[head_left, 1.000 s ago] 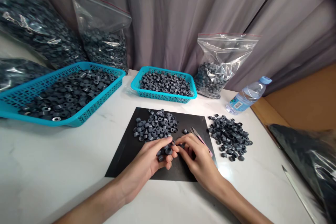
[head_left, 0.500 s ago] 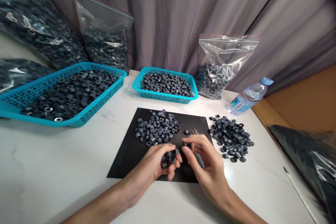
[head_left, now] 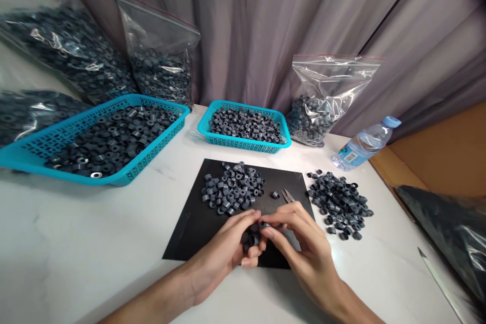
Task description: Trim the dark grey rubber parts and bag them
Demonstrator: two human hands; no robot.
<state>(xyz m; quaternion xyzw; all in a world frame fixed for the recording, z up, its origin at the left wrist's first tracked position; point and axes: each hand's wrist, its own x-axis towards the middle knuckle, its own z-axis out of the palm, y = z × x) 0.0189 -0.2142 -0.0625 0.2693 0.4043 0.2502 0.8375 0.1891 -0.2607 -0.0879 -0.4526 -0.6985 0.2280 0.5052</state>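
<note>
Several dark grey plastic rings [head_left: 250, 239] lie cupped in my left hand [head_left: 231, 243], its fingers curled around them. My right hand [head_left: 304, 240] pinches one ring [head_left: 265, 224] between thumb and fingertips, right at the left hand's fingers. Both hands are over a black mat [head_left: 190, 228]. On the mat behind them sits a heap of grey rings [head_left: 233, 187]. A single ring [head_left: 275, 195] lies apart, beside the metal tips of a small tool [head_left: 287, 196] mostly hidden behind my right hand. Another heap of rings [head_left: 339, 205] rests on the table right of the mat.
A large blue basket [head_left: 129, 174] of rings stands at the left, a smaller blue basket [head_left: 243, 143] at the back. Clear bags of rings [head_left: 163, 71] lean by the curtain, one more bag [head_left: 315, 111] at the right. A water bottle [head_left: 366, 144] and a knife-like blade [head_left: 438, 281] are rightward.
My right hand has come left to meet my left hand, bringing its pinched ring against the left fingers. The whole view has shifted slightly, so everything sits a little further right and lower.
</note>
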